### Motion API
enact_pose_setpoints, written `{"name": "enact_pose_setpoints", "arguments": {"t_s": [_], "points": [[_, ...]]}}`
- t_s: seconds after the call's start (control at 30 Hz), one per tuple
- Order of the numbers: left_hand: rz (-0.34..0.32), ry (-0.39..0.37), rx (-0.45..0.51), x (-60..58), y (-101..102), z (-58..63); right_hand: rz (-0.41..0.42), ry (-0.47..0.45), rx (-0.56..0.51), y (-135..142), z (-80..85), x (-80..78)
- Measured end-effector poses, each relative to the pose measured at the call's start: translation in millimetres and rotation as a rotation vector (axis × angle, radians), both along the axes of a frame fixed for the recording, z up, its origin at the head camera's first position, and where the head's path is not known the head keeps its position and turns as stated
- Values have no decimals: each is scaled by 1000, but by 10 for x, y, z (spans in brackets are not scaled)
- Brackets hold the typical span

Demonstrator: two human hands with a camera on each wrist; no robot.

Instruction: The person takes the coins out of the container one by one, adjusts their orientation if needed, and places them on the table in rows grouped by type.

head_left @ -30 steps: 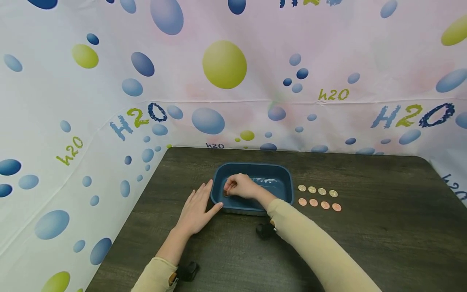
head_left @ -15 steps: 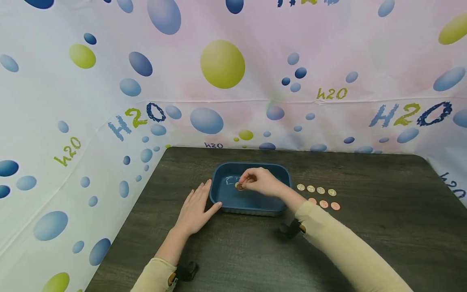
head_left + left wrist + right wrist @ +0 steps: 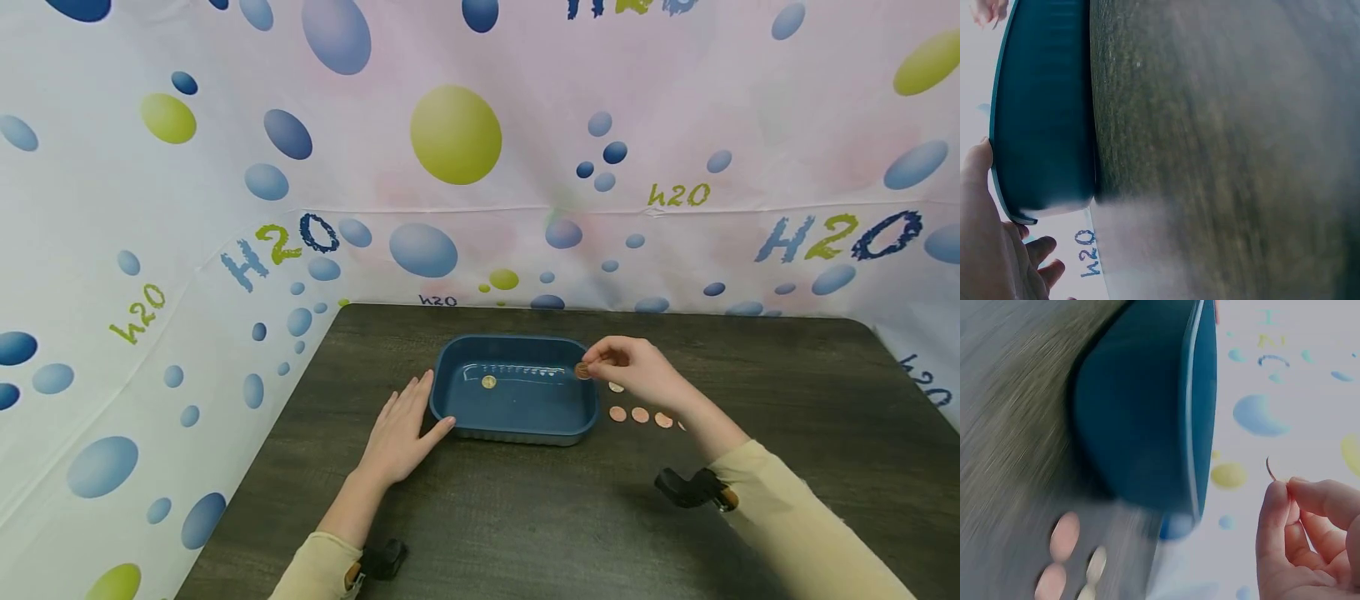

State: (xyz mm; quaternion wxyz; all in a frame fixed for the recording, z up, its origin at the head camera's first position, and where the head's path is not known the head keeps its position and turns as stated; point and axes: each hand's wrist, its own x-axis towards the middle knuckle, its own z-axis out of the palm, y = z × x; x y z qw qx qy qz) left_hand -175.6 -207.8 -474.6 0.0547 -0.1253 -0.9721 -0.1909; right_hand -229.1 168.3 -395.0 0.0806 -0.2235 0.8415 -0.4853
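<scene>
A blue rectangular dish (image 3: 517,429) stands on the table, with one gold-coloured coin (image 3: 489,382) on its floor. My left hand (image 3: 397,429) lies with straight fingers against the dish's left end, its thumb at the near corner. Above the right rim, my right hand (image 3: 633,367) pinches a copper coin (image 3: 582,370) between thumb and fingertips. The right wrist view shows that coin (image 3: 1269,467) edge-on. Right of the dish lies a row of copper coins (image 3: 640,415), partly covered by my right wrist. Behind it, one gold-coloured coin (image 3: 616,387) shows; my hand hides the others.
The dark wood-grain table (image 3: 480,517) extends in front of the dish and off to the right. A white curtain (image 3: 525,167) with blue and green dots hangs behind the table and along its left side. Black devices are strapped to both wrists.
My right hand has lifted the copper coin from the left part of the dish and carried it right, over the rim. The gold coin inside is now uncovered. My left hand stays put.
</scene>
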Motion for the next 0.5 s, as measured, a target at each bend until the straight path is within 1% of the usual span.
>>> {"name": "enact_pose_setpoints", "arguments": {"t_s": [0.13, 0.3, 0.37, 0.5], "points": [[-2, -6, 2, 3, 1, 3, -61, -30, 19, 409, -33, 119], [-6, -10, 3, -4, -3, 0, -169, -69, 83, 866, -158, 272], [-5, -13, 5, -5, -5, -2, -216, -84, 114, 1009, -223, 320], [-7, -18, 7, -4, -7, -9, -275, -97, 158, 1216, -355, 383]]}}
